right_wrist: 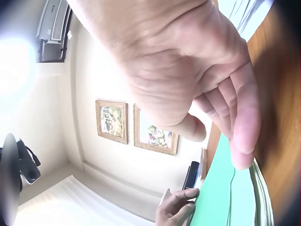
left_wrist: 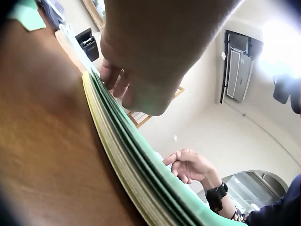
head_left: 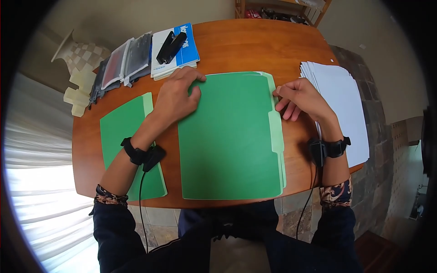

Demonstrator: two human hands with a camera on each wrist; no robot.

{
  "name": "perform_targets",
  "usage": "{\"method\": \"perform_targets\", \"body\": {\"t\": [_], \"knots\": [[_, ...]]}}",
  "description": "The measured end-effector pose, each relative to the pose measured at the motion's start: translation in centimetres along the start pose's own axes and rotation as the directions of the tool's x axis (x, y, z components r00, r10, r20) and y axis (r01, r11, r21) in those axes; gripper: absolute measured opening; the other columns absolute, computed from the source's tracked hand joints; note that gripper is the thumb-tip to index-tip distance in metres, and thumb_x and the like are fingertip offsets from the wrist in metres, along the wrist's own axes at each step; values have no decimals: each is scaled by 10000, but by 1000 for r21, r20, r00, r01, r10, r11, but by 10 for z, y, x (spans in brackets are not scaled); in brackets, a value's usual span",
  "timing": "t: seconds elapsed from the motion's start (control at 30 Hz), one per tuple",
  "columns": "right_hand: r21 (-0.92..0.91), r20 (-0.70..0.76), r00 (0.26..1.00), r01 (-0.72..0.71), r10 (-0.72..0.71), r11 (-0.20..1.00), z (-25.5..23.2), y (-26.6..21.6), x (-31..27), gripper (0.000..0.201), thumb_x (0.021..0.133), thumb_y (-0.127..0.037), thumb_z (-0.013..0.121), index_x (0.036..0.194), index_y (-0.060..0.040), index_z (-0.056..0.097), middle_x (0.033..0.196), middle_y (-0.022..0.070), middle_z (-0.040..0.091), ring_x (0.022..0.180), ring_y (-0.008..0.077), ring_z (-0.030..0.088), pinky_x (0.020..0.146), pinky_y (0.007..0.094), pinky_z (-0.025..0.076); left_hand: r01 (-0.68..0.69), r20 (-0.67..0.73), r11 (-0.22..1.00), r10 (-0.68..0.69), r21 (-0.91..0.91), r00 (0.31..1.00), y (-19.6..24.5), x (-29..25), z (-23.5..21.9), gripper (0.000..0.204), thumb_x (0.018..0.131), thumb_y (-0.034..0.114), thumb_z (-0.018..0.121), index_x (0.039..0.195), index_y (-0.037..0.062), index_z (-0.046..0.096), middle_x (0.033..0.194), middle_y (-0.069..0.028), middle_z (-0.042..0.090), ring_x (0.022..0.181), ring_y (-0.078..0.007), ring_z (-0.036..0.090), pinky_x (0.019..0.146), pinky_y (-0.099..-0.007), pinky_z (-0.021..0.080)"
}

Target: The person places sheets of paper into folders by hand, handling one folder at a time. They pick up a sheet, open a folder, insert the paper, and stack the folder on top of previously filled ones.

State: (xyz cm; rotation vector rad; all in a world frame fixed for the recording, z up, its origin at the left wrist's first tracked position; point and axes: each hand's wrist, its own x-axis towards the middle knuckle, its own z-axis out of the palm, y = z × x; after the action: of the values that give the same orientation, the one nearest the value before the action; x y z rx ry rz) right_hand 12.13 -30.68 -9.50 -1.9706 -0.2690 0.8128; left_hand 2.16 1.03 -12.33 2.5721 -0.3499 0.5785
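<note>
A thick stack of green file folders [head_left: 227, 136] lies on the wooden table in front of the person, its pale tabs along the right edge. Over the stack's upper left corner is the left hand [head_left: 179, 93], its fingers bent slightly and the fingertips at the top edge. On the other side, the right hand [head_left: 302, 98] hovers beside the tabs with its thumb apart from the fingers. In the right wrist view, a fingertip [right_wrist: 242, 160] meets the tabbed edge. Seen side-on in the left wrist view, the folder stack [left_wrist: 136, 160] has many layers.
Another green folder [head_left: 123, 123] lies at the left. White paper sheets [head_left: 341, 104] are piled at the right. At the back left, a black stapler [head_left: 171, 48] rests on a blue-and-white pad [head_left: 189, 52], beside zip pouches [head_left: 136, 57] and pale yellow paper pieces [head_left: 79, 93].
</note>
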Motion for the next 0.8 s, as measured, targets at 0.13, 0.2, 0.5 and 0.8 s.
{"method": "perform_targets", "body": {"t": [0.13,0.2,0.5,0.8], "knots": [[118,50,999,6,-12,993,4,2,0,295,938,-215,584,1031,49,680,788,131,706,546,142,655,455,242,531,14,-7,999,-14,52,1000,-9,-2,9,240,796,-3,560,1021,6,643,1018,-151,666,990,-343,625,893,-424,498],[174,64,998,12,-24,985,7,6,5,304,940,-208,577,1069,52,667,800,130,705,550,146,657,459,243,534,34,-25,995,-32,90,999,-13,-2,10,256,807,2,545,1040,11,650,1011,-159,668,982,-345,624,898,-425,489],[305,-77,984,178,-162,936,24,8,11,221,931,-70,543,1094,38,646,828,94,699,589,125,657,489,236,532,73,-88,994,-66,77,994,-18,-5,12,262,816,0,523,1042,-2,654,1010,-159,672,972,-342,616,907,-422,462],[156,17,1000,11,-14,988,16,-4,3,252,931,-97,569,1112,56,656,813,121,712,556,129,659,458,235,527,83,-116,992,-72,94,991,-18,-6,15,252,814,-11,532,1032,14,655,995,-132,682,960,-317,619,906,-407,456]]}}
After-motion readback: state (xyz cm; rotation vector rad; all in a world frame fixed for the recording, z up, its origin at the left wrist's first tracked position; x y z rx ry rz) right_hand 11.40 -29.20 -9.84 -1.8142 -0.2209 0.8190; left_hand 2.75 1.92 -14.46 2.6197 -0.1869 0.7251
